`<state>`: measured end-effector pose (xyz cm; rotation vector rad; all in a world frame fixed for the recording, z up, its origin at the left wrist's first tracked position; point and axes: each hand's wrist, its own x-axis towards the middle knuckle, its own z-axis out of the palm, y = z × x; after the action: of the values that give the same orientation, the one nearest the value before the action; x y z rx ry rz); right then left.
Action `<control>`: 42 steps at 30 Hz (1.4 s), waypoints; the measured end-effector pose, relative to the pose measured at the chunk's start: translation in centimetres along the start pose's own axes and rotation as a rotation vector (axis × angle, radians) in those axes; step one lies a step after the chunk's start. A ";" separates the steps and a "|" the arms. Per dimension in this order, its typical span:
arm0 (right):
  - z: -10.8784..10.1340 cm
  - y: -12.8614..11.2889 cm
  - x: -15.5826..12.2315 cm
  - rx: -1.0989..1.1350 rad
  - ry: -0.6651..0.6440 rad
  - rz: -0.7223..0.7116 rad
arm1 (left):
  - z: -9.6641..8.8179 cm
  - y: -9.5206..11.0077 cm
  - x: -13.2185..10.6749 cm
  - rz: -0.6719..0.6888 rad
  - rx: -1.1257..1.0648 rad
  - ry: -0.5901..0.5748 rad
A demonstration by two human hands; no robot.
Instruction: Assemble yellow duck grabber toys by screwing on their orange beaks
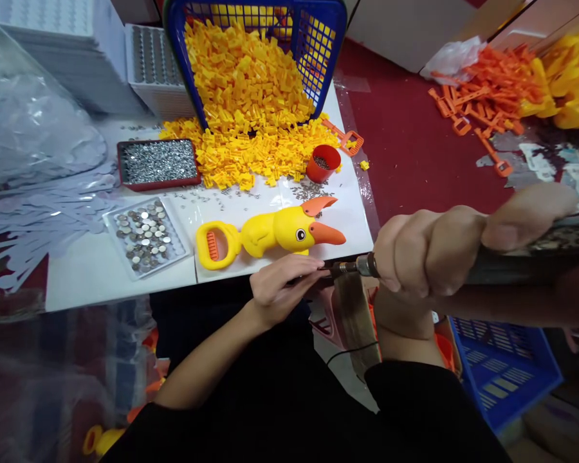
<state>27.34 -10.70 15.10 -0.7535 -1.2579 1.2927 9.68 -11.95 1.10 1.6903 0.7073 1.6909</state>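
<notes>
My right hand (429, 251) is wrapped round an electric screwdriver (365, 265), held level with its bit pointing left. At the bit's tip, the fingers of my left hand (276, 289) are pressed together; whatever is between them is too small to make out. Just beyond my hands, on the white tabletop (125, 289), lies a yellow bird-shaped grabber toy (258, 236). Its orange beak (329, 233) is parted and faces right, and its ring handle with an orange trigger is at the left. A red cup (323, 164) of small screws stands behind the beak, with loose screws beside it.
A blue basket (335, 38) spills small yellow plastic parts (251, 154) over the table. A red tray (159, 185) of metal pieces and a white tray (181, 247) of round discs stand left. Orange parts (502, 96) pile up at right. Another blue basket (511, 373) sits lower right.
</notes>
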 end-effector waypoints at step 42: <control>-1.0 5.4 4.3 -0.182 0.032 -0.263 | -0.5 -2.9 4.3 -0.062 0.986 -0.578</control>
<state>26.06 -5.32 10.83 -0.7065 -1.4102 0.9593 9.49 -6.80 1.68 2.5923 1.3853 0.6957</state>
